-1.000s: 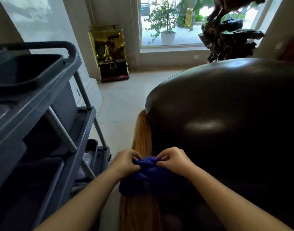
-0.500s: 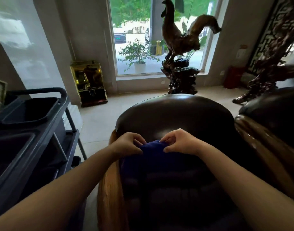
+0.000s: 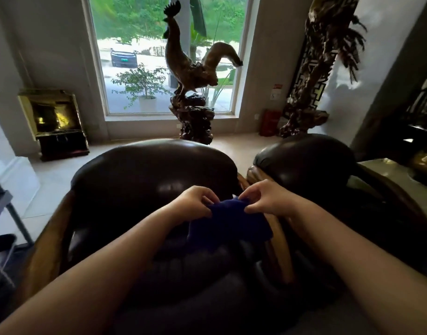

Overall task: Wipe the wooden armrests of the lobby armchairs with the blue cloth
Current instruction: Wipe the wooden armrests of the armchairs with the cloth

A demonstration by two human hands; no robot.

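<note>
Nearest the camera, two bare forearms are stretched forward over the dark leather seat of the near armchair [image 3: 154, 180]. The blue cloth [image 3: 229, 222] is held up between both hands above the right part of that seat: its top edge is pinched by the fingers of the left hand [image 3: 195, 201] at one corner and by those of the right hand [image 3: 265, 199] at the other, so that both hands are closed on fabric and the rest is left hanging in a bunched fold. The cloth is not pressed on wood at this moment; the right wooden armrest [image 3: 277, 240] is seen just beneath and beside its lower right corner, while the left wooden armrest [image 3: 45, 240] lies well apart at the left. It is judged that the cloth is being refolded or carried across, with the wiping of the right armrest still to be done. A loose, two-corner pinch could let the cloth slip or unfold, and a dangling tail could be dragged over the leather instead of the wood, so that parts of the rail are missed. A second armchair [image 3: 304, 163] stands close on the right, and the narrow gap between the two could cause knuckles to be knocked on its frame. Farther off, a carved rooster statue [image 3: 190, 68] is set before the window [image 3: 164, 54], and a cleaning cart [image 3: 2, 209] is cut off at the left edge.
</note>
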